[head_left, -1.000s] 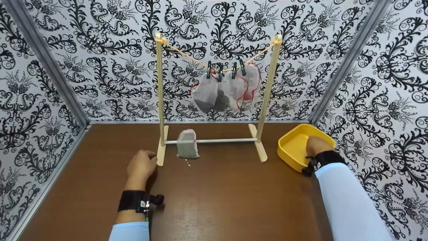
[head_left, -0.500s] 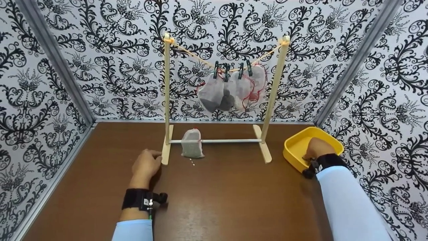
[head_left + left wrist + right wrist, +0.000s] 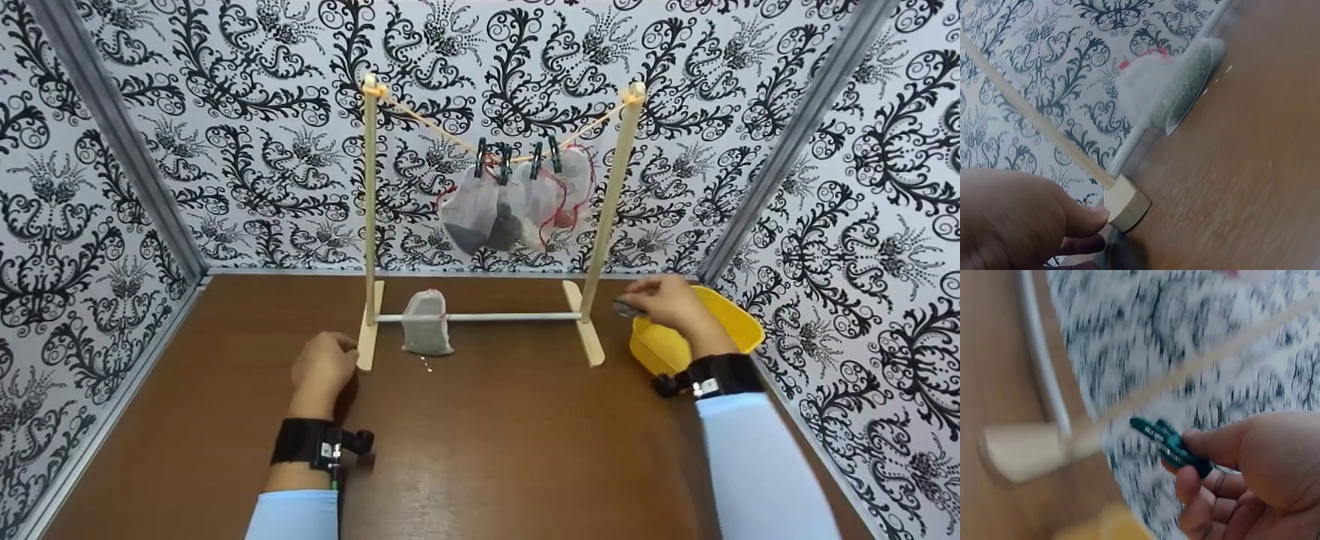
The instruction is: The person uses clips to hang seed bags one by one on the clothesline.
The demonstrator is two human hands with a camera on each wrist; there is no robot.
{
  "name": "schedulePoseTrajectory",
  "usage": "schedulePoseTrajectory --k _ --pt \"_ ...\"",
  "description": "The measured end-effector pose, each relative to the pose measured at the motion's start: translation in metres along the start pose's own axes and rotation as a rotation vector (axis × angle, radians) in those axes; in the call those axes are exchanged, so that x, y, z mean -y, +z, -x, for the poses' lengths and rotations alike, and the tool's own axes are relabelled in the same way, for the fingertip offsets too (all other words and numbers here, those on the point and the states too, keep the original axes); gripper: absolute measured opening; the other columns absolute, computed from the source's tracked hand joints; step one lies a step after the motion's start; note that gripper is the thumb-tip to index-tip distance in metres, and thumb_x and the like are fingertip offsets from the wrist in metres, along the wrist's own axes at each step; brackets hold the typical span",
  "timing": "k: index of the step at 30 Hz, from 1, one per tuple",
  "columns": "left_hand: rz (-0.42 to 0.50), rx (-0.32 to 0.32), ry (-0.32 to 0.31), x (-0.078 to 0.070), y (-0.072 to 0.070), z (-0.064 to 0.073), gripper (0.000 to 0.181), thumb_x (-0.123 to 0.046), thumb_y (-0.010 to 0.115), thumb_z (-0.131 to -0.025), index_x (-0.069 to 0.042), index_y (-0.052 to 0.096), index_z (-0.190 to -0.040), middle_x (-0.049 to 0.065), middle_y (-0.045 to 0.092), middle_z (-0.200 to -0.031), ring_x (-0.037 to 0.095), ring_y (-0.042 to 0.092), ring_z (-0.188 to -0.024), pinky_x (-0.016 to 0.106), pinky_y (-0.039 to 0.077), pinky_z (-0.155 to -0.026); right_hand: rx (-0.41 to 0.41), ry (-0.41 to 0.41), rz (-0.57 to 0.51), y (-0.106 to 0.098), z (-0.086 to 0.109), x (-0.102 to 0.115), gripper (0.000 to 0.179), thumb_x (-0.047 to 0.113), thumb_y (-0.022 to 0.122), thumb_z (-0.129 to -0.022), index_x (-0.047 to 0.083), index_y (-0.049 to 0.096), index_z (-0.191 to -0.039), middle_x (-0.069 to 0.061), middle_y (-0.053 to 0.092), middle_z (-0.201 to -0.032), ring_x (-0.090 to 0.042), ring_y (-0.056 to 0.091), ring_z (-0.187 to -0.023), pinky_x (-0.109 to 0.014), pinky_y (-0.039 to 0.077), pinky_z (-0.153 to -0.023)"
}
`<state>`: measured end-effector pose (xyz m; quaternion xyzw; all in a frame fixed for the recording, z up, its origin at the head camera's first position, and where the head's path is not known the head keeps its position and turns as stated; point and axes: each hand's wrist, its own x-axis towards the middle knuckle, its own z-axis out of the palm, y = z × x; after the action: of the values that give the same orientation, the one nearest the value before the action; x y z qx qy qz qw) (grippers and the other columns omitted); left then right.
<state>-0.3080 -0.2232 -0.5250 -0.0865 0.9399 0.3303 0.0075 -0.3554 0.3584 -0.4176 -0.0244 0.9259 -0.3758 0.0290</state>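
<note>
My right hand (image 3: pixel 671 304) pinches a dark green clothespin (image 3: pixel 1171 445) between thumb and fingers, just above the left side of the yellow tray (image 3: pixel 724 315). My left hand (image 3: pixel 325 364) rests beside the left foot of the wooden rack (image 3: pixel 367 345), its thumb touching the foot; the other fingers hang loosely below in the left wrist view. A white mesh bag (image 3: pixel 426 324) with greenish-grey grains stands near the rack's white crossbar (image 3: pixel 510 316). On the sagging cord (image 3: pixel 431 129) several green clothespins (image 3: pixel 505 163) hold several mesh bags (image 3: pixel 471 214) with red drawstrings.
A few pale crumbs (image 3: pixel 426 366) lie in front of the standing bag. The brown table (image 3: pixel 480 442) ends at patterned walls (image 3: pixel 262 187) behind and at the sides. Grey metal bars (image 3: pixel 795 142) edge the corners.
My right hand has risen out of the yellow tray and moved left, with a clothespin now showing in its fingers. My left hand stays at the rack's foot. The view shifted slightly.
</note>
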Motion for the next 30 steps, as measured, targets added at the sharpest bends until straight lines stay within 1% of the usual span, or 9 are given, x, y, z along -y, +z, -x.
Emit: schedulePoseTrajectory --k 3,7,10,14,19,21,24,27,30 --pt "-0.028 -0.061 0.012 -0.006 -0.002 0.001 0.035 -0.025 0.068 -0.108 -0.006 0.079 -0.136 0.021 0.078 -0.141 0.047 0.075 -0.128 0.065 0.06 -0.103 -0.023 -0.011 -0.171 0.031 -0.002 0.025 0.039 0.021 0.079 -0.108 -0.006 0.074 -0.136 -0.02 0.084 -0.124 -0.008 0.074 -0.084 -0.024 0.065 -0.076" --pt "-0.006 -0.124 0.062 -0.019 -0.006 0.002 0.037 -0.028 0.071 -0.108 -0.007 0.079 -0.137 0.019 0.081 -0.136 0.047 0.077 -0.123 0.066 0.061 -0.1 -0.059 -0.054 -0.382 0.079 -0.007 0.051 0.033 0.01 0.077 -0.108 -0.012 0.074 -0.133 -0.014 0.085 -0.108 -0.009 0.074 -0.08 -0.022 0.065 -0.073" --pt "0.032 -0.163 0.127 -0.033 -0.01 0.006 0.034 -0.028 0.074 -0.107 -0.01 0.081 -0.135 0.017 0.082 -0.13 0.045 0.078 -0.119 0.065 0.061 -0.097 -0.065 -0.077 -0.497 0.114 -0.012 0.066 0.029 0.007 0.076 -0.107 -0.011 0.076 -0.13 -0.004 0.08 -0.105 -0.012 0.072 -0.077 -0.023 0.064 -0.069" --pt "0.061 -0.191 0.233 -0.053 -0.012 0.015 0.032 -0.029 0.081 -0.104 -0.011 0.084 -0.131 0.014 0.082 -0.122 0.039 0.078 -0.109 0.06 0.062 -0.092 -0.032 -0.089 -0.598 0.155 -0.013 0.089 0.026 0.006 0.076 -0.106 -0.007 0.079 -0.128 -0.006 0.079 -0.105 -0.014 0.071 -0.077 -0.024 0.064 -0.07" --pt "0.067 -0.153 0.33 -0.078 -0.011 0.031 0.041 -0.034 0.089 -0.1 -0.013 0.083 -0.134 0.011 0.079 -0.125 0.033 0.077 -0.108 0.057 0.063 -0.095 0.02 -0.099 -0.648 0.194 -0.007 0.115 0.026 0.006 0.079 -0.104 -0.005 0.081 -0.128 -0.008 0.083 -0.101 -0.014 0.072 -0.076 -0.028 0.066 -0.073" --pt "0.052 -0.103 0.344 -0.086 -0.011 0.037 0.053 -0.038 0.092 -0.096 -0.015 0.079 -0.141 0.011 0.078 -0.131 0.034 0.077 -0.113 0.057 0.064 -0.1 0.049 -0.104 -0.673 0.205 -0.002 0.124 0.024 0.005 0.08 -0.103 -0.005 0.081 -0.125 -0.011 0.083 -0.102 -0.015 0.072 -0.076 -0.03 0.067 -0.074" --pt "0.019 -0.036 0.353 -0.097 -0.011 0.047 0.074 -0.043 0.098 -0.087 -0.018 0.072 -0.152 0.015 0.072 -0.15 0.039 0.075 -0.128 0.062 0.061 -0.111 0.102 -0.114 -0.704 0.22 0.008 0.137 0.02 0.003 0.081 -0.102 -0.005 0.081 -0.12 -0.011 0.084 -0.102 -0.015 0.073 -0.074 -0.031 0.068 -0.074" --pt "0.001 -0.006 0.393 -0.104 -0.014 0.054 0.079 -0.04 0.102 -0.082 -0.019 0.072 -0.152 0.014 0.075 -0.142 0.039 0.076 -0.121 0.061 0.063 -0.105 0.149 -0.139 -0.728 0.231 0.016 0.149 0.017 0.002 0.081 -0.102 -0.006 0.08 -0.116 -0.008 0.082 -0.098 -0.014 0.072 -0.072 -0.03 0.067 -0.072" --pt "-0.01 -0.018 0.443 -0.106 -0.017 0.057 0.065 -0.034 0.102 -0.084 -0.021 0.079 -0.143 0.003 0.078 -0.119 0.028 0.077 -0.101 0.051 0.064 -0.091 0.173 -0.161 -0.752 0.239 0.018 0.155 0.013 0.002 0.08 -0.102 -0.006 0.079 -0.112 -0.003 0.079 -0.093 -0.012 0.071 -0.07 -0.027 0.065 -0.069"
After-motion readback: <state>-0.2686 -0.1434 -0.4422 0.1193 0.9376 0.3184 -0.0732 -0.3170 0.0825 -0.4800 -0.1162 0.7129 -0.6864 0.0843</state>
